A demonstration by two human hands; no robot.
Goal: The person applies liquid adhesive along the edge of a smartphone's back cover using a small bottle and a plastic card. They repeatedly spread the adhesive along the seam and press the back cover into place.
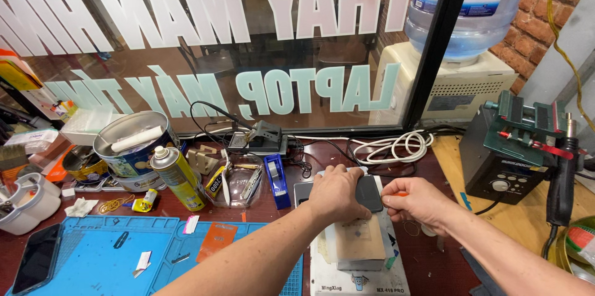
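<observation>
Bright, even daylight with soft shadows, faint reflections on the window glass (204, 54), wide-angle bending at the edges.

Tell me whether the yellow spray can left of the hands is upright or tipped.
Tipped. The yellow spray can leans with its silver top toward the open tin, base on the table.

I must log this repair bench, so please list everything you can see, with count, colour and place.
phone: one, dark, on the heating plate under both hands
heating plate: one, white, front centre
work mat: one, blue, front left
spray can: one, yellow, left of centre
tin bucket: one, silver and blue, back left
cable coil: one, white, by the window
hot-air station: one, black, right
water bottle: one, clear blue, top right
left hand: on the phone
right hand: at the phone's right edge
</observation>
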